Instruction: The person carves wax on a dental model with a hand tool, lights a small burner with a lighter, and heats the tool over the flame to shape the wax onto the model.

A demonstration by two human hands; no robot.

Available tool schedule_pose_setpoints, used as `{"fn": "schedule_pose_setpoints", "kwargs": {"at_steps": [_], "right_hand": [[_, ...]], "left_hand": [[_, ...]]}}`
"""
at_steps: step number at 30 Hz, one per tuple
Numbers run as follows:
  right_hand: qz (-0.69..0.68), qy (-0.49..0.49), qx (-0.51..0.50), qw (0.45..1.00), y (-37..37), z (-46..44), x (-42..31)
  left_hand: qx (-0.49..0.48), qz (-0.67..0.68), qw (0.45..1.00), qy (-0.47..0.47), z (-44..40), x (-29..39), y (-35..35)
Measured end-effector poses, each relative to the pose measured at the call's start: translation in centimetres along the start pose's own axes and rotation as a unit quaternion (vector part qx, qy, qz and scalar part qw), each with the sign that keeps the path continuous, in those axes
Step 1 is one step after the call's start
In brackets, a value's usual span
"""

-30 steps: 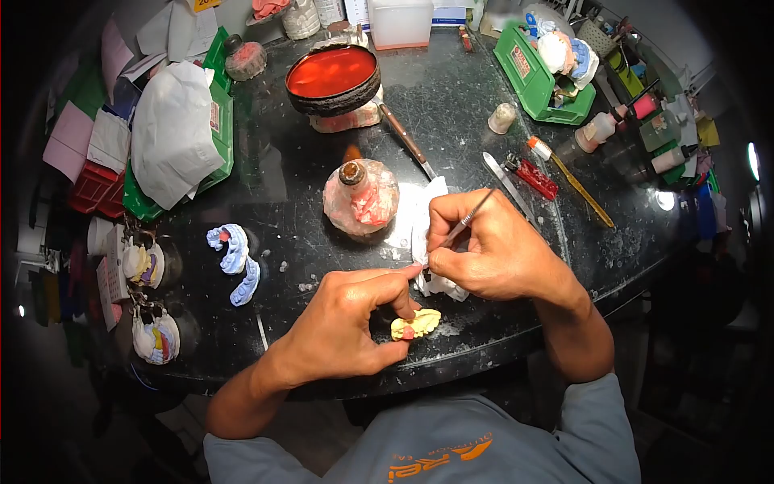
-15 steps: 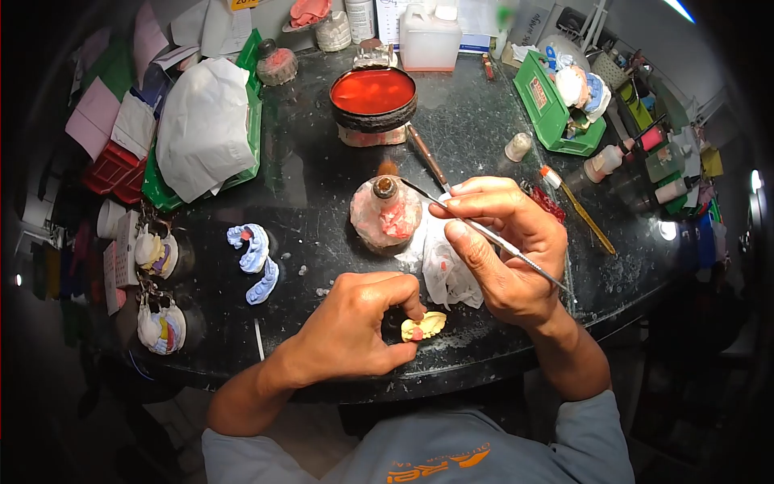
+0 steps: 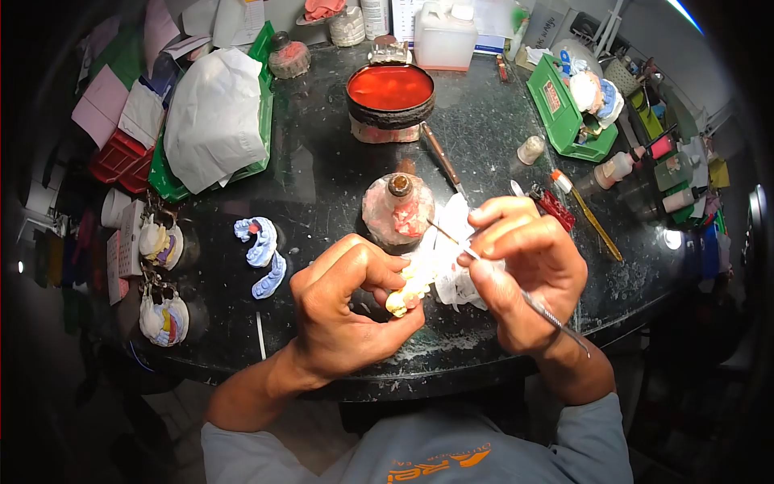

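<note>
My left hand [image 3: 339, 302] pinches a small yellow dental cast [image 3: 397, 304] with a pink patch, partly washed out by bright light. Between the thumb and fingers of my right hand [image 3: 536, 278] is a thin metal wax carver [image 3: 547, 313]. Its dark tip points up and left, apart from the cast, beside a wax-smeared spirit burner [image 3: 397, 214]. A faint orange glow shows above the burner's wick. White crumpled tissue [image 3: 459, 286] lies under and between my hands.
A round pan of red wax [image 3: 393, 87] stands behind the burner, with a brown-handled tool [image 3: 440, 153] leaning near it. Blue dental pieces [image 3: 256, 242] and mounted casts [image 3: 164, 321] are at left. Green bins [image 3: 574, 121] and a yellow-handled brush [image 3: 597, 222] are at right.
My left hand has lifted and tilted the cast upward. My right hand has drawn the carver's tip down and right, away from the burner's wick. The view has shifted slightly.
</note>
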State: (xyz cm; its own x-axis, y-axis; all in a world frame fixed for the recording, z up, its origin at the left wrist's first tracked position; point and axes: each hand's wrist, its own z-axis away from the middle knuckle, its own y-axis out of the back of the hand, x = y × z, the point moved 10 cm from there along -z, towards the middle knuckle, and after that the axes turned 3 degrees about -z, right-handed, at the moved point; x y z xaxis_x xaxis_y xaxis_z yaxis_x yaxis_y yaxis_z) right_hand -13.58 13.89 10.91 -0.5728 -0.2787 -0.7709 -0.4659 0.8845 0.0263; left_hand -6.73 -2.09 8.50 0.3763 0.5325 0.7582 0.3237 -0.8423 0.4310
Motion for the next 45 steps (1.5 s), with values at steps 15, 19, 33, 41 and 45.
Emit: {"fn": "schedule_pose_setpoints", "kwargs": {"at_steps": [15, 19, 33, 41, 45], "right_hand": [[-0.006, 0.006, -0.057, 0.998, -2.7, 1.2, -1.4], [0.002, 0.013, -0.06, 0.998, -2.8, 1.1, -1.5], [0.011, 0.011, -0.069, 0.998, -3.1, 1.1, -1.5], [0.01, 0.021, -0.093, 0.995, -3.3, 0.9, -2.1], [0.011, 0.03, -0.087, 0.996, -3.1, 1.0, -2.1]], "left_hand": [[0.021, 0.018, 0.999, 0.017, 0.3, -0.8, 0.6], [0.023, 0.014, 1.0, 0.015, 0.2, -0.7, 0.6], [0.025, 0.013, 0.999, 0.014, 0.2, -0.6, 0.7], [0.023, 0.009, 1.0, 0.01, 0.2, -0.6, 0.7], [0.022, 0.008, 1.0, 0.009, 0.1, -0.5, 0.8]]}}
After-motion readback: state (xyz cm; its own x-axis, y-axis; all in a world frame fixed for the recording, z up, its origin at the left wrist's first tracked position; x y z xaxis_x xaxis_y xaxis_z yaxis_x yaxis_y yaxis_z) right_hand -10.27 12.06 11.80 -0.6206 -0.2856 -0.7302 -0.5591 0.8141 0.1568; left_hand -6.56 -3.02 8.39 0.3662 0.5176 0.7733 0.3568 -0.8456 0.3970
